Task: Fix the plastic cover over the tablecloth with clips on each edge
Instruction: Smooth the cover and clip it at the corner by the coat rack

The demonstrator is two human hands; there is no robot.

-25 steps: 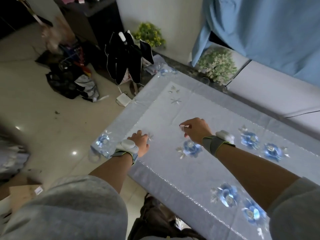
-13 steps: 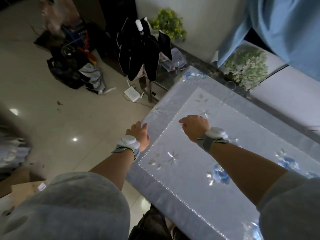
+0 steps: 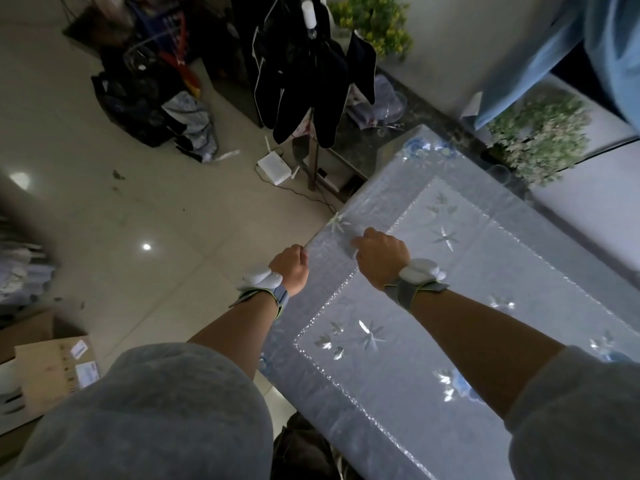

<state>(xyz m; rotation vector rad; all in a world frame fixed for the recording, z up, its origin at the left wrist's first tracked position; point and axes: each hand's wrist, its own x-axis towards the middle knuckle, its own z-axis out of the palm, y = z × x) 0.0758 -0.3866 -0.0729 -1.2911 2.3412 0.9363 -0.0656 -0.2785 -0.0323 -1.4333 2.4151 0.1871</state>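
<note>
Head: left hand (image 3: 291, 268) grips cover (image 3: 398, 209), right hand (image 3: 379, 252) clip (image 3: 354, 252).

The plastic cover (image 3: 450, 341) lies on the surface (image 3: 349, 216), at the right. The left hand (image 3: 291, 268) is at its left edge, the right hand (image 3: 381, 254) on top, just beside. Behind them (down on the floor (image 3: 138, 220)) lies what may be a router (image 3: 275, 168).

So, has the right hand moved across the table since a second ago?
Yes. The right hand went from the inner panel, by a blue flower, out to the border strip of the table, beside the white flower at the edge.
</note>
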